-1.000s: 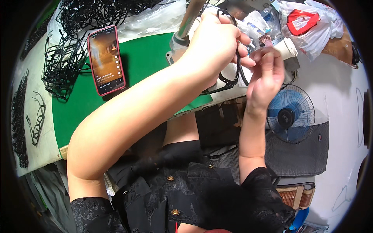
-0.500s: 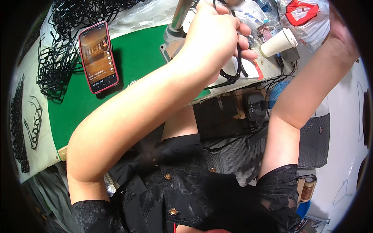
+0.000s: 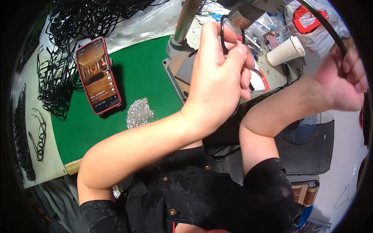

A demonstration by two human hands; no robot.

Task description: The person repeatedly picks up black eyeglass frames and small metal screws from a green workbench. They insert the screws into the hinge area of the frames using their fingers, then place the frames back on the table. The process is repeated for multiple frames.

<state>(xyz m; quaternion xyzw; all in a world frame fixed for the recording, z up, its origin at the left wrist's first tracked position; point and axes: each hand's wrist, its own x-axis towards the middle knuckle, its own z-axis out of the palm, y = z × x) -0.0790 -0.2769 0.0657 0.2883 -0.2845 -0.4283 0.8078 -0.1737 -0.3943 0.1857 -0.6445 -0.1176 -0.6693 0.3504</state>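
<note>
My left hand is closed on a black eyeglass frame, holding it up beneath the metal head of a bench press. Fingers hide much of the frame. Over at the right, my right hand is wrapped round a black curved lever that runs down from the press. A metal column rises from the press base beside my left hand. Small silvery metal pieces lie heaped on the green mat, near my left forearm.
A phone in a red case leans upright on the mat. Black eyeglass frames are piled at the far left; a single pair lies nearer. Right of the press are a white cup and plastic bags. Below stands a fan.
Both hands have come lower in the picture, the right one now plainly round the lever. The press head and the heap of metal pieces have come into sight as the view shifted.
</note>
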